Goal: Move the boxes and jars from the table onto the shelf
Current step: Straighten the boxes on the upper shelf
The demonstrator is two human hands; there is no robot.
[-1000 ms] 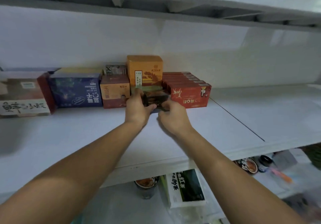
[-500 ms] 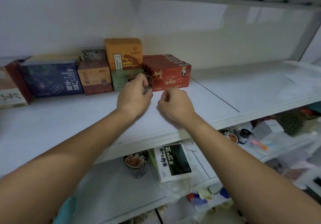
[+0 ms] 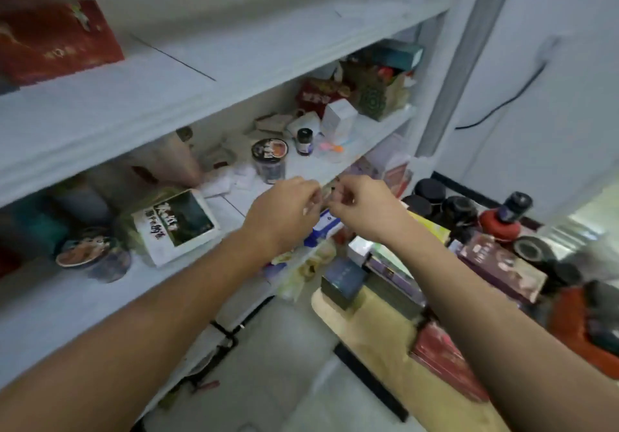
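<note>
Head view: nearest, at the right, the bench (image 3: 385,348) carries the stock not yet moved. Its top is a matte tan sheet with a rounded corner. A flat red carton (image 3: 445,361) lies nearest. Beyond it are a small dark blue box (image 3: 341,281) at the bench's left edge and a long purple box (image 3: 502,264) to the right. All look like printed cardboard, rectangular, with hard edges.

Just beyond, the left hand (image 3: 284,210) and right hand (image 3: 365,210) hang in the air close together, over the gap between bench and shelf. Their fingers are curled narrow. Blur prevents telling whether either pinches anything.

Judged step: reach to the bench for the next item. Spread the fingers before contact, take a box across its two long faces, lift it level, and clear the neighbouring boxes before swinging left.

Farther right stand round black jars (image 3: 459,210) with dark lids, probably smooth and slippery. Grip each around the body, not the lid.

Farthest, the white shelf (image 3: 268,56) offers a smooth, bare board at its right. A red box (image 3: 53,33) already sits at far left. Set new items to its right.
</note>
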